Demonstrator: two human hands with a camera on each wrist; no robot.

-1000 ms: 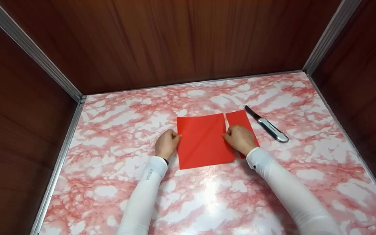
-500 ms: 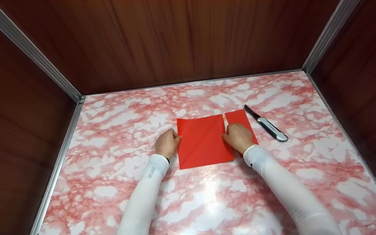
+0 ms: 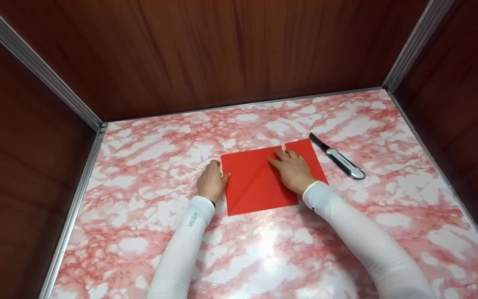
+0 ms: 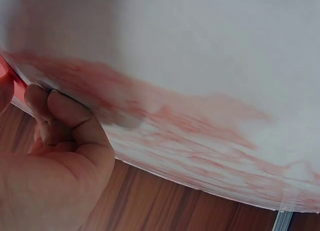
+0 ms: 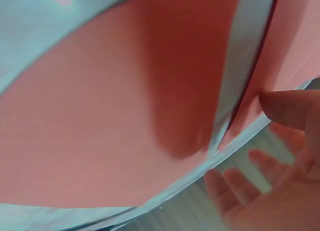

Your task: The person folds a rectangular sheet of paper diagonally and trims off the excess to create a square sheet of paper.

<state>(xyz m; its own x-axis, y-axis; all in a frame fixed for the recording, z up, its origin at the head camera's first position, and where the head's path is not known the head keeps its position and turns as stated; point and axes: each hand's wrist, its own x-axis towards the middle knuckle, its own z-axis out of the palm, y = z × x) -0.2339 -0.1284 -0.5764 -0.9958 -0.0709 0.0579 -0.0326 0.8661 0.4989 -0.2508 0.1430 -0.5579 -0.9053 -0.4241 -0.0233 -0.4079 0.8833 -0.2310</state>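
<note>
A red square sheet of paper (image 3: 249, 178) with a faint diagonal crease lies flat on the table. My left hand (image 3: 211, 182) is at its left edge, thumb on the paper. The left wrist view shows a sliver of the sheet (image 4: 19, 90) by bent fingers, thumb apart from them. Over the right edge my right hand (image 3: 297, 174) has its fingers spread and touches the sheet, partly hiding it. A narrower red paper strip (image 3: 316, 162) lies to the right; in the right wrist view a thin gap separates the strip (image 5: 95, 106) from the sheet (image 5: 295, 46).
A utility knife (image 3: 345, 164) with a dark blade lies right of the strip, its tip near the strip's far corner. The marbled pink-and-white table (image 3: 139, 241) is bounded by brown wood-grain panels (image 3: 222, 54) at the back and both sides.
Both hands have let go of the sheet's side edges, which they were pinching. The sheet now lies flatter. My right hand has moved slightly left and opened over the sheet; the left fingers have straightened.
</note>
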